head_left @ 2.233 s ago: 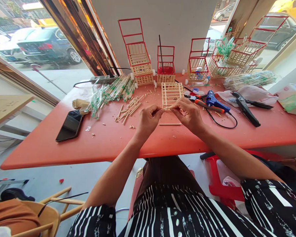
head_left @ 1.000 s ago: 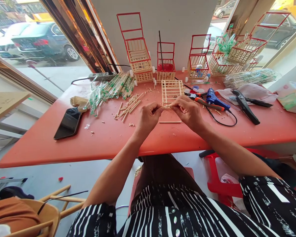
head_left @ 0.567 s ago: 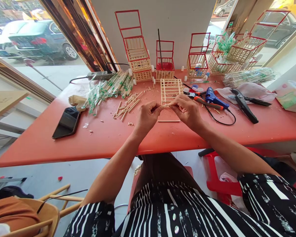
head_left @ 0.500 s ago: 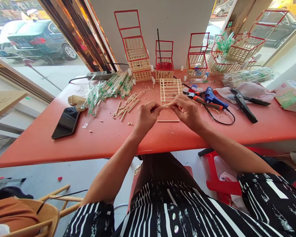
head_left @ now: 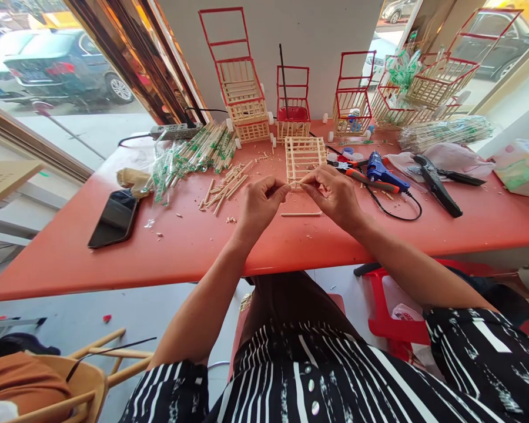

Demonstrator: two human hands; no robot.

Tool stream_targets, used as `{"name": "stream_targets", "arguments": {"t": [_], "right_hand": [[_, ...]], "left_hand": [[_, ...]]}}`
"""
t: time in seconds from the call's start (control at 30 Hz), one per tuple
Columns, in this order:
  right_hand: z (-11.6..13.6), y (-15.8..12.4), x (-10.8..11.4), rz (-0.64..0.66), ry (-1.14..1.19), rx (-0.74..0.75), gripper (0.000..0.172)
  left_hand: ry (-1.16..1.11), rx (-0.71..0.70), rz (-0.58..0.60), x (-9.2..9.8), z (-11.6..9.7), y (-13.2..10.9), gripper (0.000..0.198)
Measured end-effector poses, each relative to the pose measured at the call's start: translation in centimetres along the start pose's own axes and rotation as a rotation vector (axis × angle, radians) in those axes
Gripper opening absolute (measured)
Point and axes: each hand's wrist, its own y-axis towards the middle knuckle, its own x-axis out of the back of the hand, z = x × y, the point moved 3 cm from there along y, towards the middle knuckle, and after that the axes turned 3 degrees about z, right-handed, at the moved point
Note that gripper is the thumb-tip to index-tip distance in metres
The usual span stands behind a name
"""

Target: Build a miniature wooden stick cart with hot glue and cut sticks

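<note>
My left hand (head_left: 263, 200) is closed in a pinch at the near edge of a small lattice frame (head_left: 306, 154) of pale wooden sticks. Facing it, my right hand (head_left: 335, 191) pinches at the same edge, and a short thin wooden stick (head_left: 294, 185) shows between the two sets of fingertips. My fingers partly cover this stick and the frame's near corners. On the table just in front of my hands lies one loose wooden stick (head_left: 300, 214).
Cut sticks (head_left: 227, 187) and wrapped stick bundles (head_left: 203, 150) lie left, beside a phone (head_left: 113, 218). Rightward are a blue glue gun (head_left: 378, 169) with its cord, orange-handled pliers (head_left: 357, 173) and black-handled cutters (head_left: 438, 185). Stick-built model carts (head_left: 242, 94) stand along the back of the red table (head_left: 194, 247).
The view has shifted slightly. My hands stay pinched at the frame's near edge, with the left fingertips drawn a little to the left and a slightly wider gap between the hands.
</note>
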Motion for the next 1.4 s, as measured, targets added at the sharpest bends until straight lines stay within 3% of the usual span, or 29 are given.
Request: {"name": "stream_targets", "arguments": {"t": [0.27, 0.7, 1.4], "right_hand": [[-0.45, 0.0, 0.02, -0.004, -0.013, 0.002, 0.037], [-0.43, -0.13, -0.12, 0.03, -0.001, -0.006, 0.024], [-0.07, -0.13, 0.03, 0.027, -0.005, 0.018, 0.036]], "left_hand": [[-0.019, 0.004, -0.037, -0.09, 0.57, -0.07, 0.013], [-0.012, -0.039, -0.017, -0.29, 0.7, -0.12, 0.014], [-0.04, -0.026, 0.003, -0.46, 0.11, -0.09, 0.017]]}}
